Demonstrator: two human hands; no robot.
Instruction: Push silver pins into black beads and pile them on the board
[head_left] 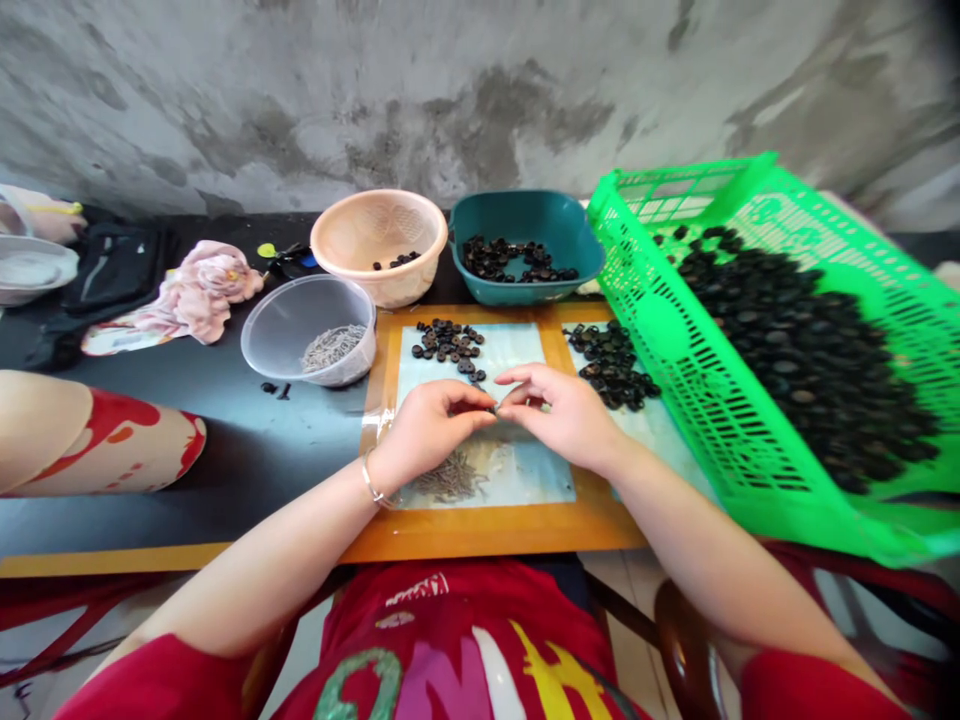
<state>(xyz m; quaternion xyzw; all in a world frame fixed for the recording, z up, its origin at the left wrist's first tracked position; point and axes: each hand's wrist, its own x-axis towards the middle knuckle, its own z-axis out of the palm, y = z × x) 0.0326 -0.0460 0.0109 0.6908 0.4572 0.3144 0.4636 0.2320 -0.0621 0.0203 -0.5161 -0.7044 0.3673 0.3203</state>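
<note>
My left hand (439,425) and my right hand (562,412) meet over the pale blue sheet (525,470), fingertips pinched close together. Between them is a tiny dark piece, mostly hidden by the fingers, whose kind I cannot make out. Just beyond the fingers lies a pile of small black round pieces with holes (450,342). Thin metal pins (454,478) are heaped under my left wrist, on the near part of the sheet. To the right of my right hand, more black ring-like pieces (615,365) lie in a loose pile.
A green crate (675,400) full of black round pieces fills the right side. At the back stand a teal basin (525,292) and a peach basket (397,285), both holding black pieces. A clear bowl (270,335) contains metal pins. Left are a patterned cylinder (127,440) and a pink cloth (210,290).
</note>
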